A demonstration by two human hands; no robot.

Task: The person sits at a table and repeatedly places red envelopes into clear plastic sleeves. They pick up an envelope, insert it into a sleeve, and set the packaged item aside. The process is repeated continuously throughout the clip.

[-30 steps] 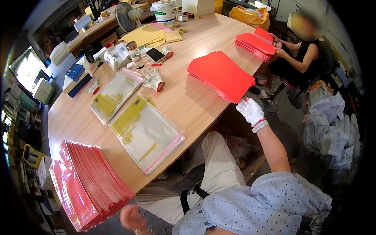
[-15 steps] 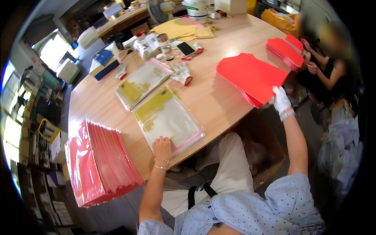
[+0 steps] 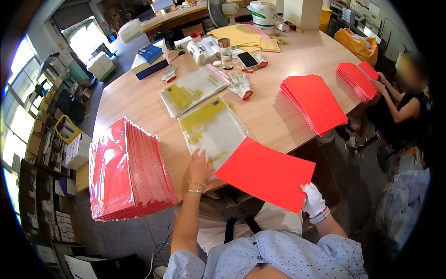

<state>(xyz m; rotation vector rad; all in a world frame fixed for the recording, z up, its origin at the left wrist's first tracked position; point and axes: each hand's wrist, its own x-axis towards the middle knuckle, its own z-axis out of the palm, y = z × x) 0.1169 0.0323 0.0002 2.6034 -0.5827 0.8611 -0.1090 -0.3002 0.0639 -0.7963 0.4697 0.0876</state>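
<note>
My right hand (image 3: 314, 202), in a white glove, grips the right corner of a flat red sheet (image 3: 267, 173). The sheet hangs over the table's front edge, in front of my lap. Bare and wearing bracelets, my left hand (image 3: 199, 166) rests on the near left part of a stack of clear plastic bags (image 3: 210, 135), its fingers apart. The red sheet covers the bags' near right corner. Farther right lies a fanned stack of red sheets (image 3: 312, 103). At the left stands a thick pile of red sheets in clear bags (image 3: 132, 172).
A second stack of clear bags (image 3: 197, 90) lies behind the first. White gloves (image 3: 241, 86), a phone (image 3: 248, 59), a jar (image 3: 225, 52) and yellow sheets (image 3: 237, 36) are on the table (image 3: 127, 100). At the right, a seated co-worker (image 3: 399, 102) handles another red stack (image 3: 355, 80).
My right hand has drawn one red sheet off the fanned stack, toward me and left to the bags. My left hand's fingers have spread on the bags. The view has shifted.
</note>
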